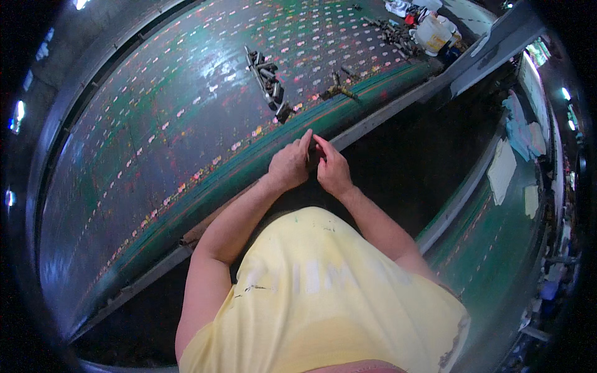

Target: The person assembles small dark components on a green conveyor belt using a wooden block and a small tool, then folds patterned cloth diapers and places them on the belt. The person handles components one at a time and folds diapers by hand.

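My left hand (291, 163) and my right hand (333, 169) are close together at the near edge of a long green table (149, 186). The fingers of the left hand are bent, with the index finger stretched toward the right hand's fingertips. Curled fingers and a bent thumb shape the right hand, its index fingertip beside the left one. Whatever lies between the fingertips is too small or hidden to make out. Beyond them on the table is a row of dark metal pieces, like bolts or clamps (266, 78). To its right lie a few yellowish stained metal pieces (339, 90).
Rows of small pinkish printed marks cover the table top. At the far right stand a stained whitish container (433, 34) and a heap of metal pieces (398, 38). A metal rail (398, 115) borders the table. Another green table (491, 248) behind me holds white sheets (501, 171) and a light-blue cloth (522, 130).
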{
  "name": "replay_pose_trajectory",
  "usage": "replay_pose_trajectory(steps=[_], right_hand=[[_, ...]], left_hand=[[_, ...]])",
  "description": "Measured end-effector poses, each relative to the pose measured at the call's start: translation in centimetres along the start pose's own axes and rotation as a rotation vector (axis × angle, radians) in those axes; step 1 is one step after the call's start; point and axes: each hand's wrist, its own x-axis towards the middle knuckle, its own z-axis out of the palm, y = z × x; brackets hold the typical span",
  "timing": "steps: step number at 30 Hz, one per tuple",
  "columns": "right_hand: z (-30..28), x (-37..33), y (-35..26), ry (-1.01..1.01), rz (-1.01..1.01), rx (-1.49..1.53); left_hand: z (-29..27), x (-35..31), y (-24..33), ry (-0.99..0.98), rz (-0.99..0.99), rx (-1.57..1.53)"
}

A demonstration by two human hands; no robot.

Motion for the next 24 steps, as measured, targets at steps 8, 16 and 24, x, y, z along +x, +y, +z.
replay_pose_trajectory(steps=[8, 16, 24], right_hand=[[0.9, -1.7, 1.0, 0.101, 0.176, 0.143], [3.7, -2.3, 1.9, 0.266, 0.173, 0.037], [4.0, -3.1, 5.2, 0.216, 0.143, -0.353]], left_hand=[[-1.9, -0.2, 1.6, -0.067, 0.092, 0.064], [-2.6, -0.3, 2.2, -0.097, 0.095, -0.026], [-2.3, -0.2, 1.3, -0.102, 0.093, -0.072]])
